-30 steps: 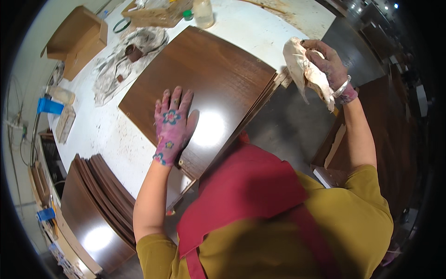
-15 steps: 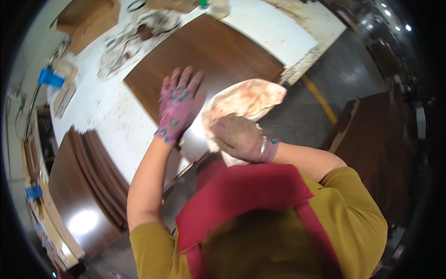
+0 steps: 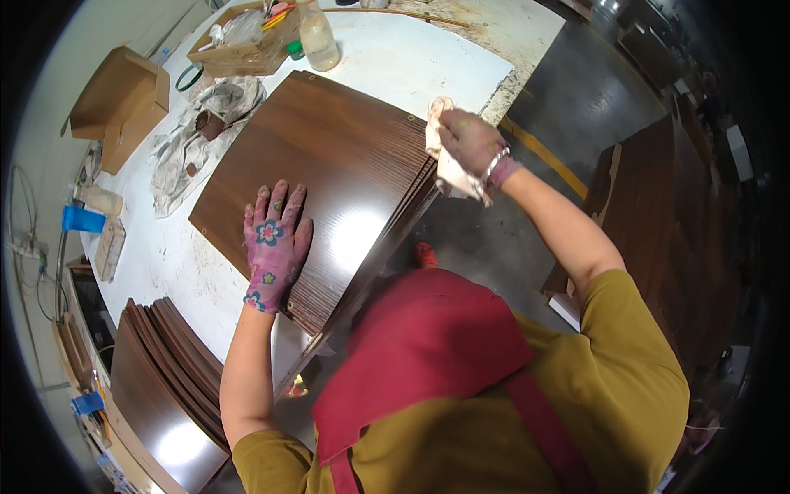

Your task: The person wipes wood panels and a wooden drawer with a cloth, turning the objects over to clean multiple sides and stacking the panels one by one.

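Dark brown, glossy and grained across the top panel (image 3: 337, 177), lying flat on further panels at the edge of a white worktable (image 3: 169, 272). Directly beneath the left hand (image 3: 273, 259) along its lower left side, with palm down, fingers stretched and slightly apart in a pink flowered glove, nothing in the grasp. Out to the upper right from there, over the panel's right-hand corner, the right hand (image 3: 473, 144), gloved and stained, with bent fingers closed on a pale cloth (image 3: 448, 169), partly overlapping the corner and partly hanging past the edge. Cannot tell how firmly pressed. Beyond the panel's far corner, a clear bottle (image 3: 319, 41) beside a small green lid (image 3: 295, 50); to the upper left, a crumpled greyish cloth (image 3: 175, 169) and, farther out, an open cardboard box (image 3: 123, 99). At lower left, apart from the left forearm's glove, several curved brown boards (image 3: 169, 387) in a row. Across the floor at right, a yellow line (image 3: 547, 158).
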Demonstrator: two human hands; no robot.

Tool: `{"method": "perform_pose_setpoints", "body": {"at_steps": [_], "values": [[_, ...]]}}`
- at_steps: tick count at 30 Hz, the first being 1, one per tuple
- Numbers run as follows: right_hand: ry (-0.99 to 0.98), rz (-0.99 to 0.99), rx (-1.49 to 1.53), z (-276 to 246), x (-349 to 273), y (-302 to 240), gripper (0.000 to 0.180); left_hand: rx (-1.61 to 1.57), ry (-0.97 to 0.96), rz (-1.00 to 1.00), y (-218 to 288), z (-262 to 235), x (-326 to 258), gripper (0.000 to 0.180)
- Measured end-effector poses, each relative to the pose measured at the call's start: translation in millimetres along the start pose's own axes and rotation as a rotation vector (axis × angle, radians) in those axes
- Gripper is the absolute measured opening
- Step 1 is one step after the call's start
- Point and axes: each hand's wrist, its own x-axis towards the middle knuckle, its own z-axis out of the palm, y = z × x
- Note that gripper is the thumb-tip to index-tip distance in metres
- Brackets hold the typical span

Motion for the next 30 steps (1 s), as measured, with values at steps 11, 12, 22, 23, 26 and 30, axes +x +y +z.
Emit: {"method": "perform_pose_setpoints", "body": {"at_steps": [11,12,22,23,26,30], "values": [[-0.072,0.420,0.096,-17,-67,136,0.021,0.055,0.036,0.057,3,-2,12,0.050],[0.016,0.421,0.203,-32,-77,138,0.022,0.038,0.029,0.061,6,-3,9,0.049],[-0.546,-0.111,1.089,-70,-32,-71,0.022,-1.089,-0.126,0.136,125,-35,31,0.057],[-0.540,-0.040,1.114,-74,-26,-79,0.023,-1.254,-0.324,-0.052,119,-46,36,0.054],[-0.493,0.003,1.227,-75,-6,-89,0.022,-1.155,0.106,0.023,95,-70,32,0.035],[-0.552,-0.146,1.093,-62,10,-105,0.021,-0.421,0.276,0.069,61,-128,12,0.047]]}}
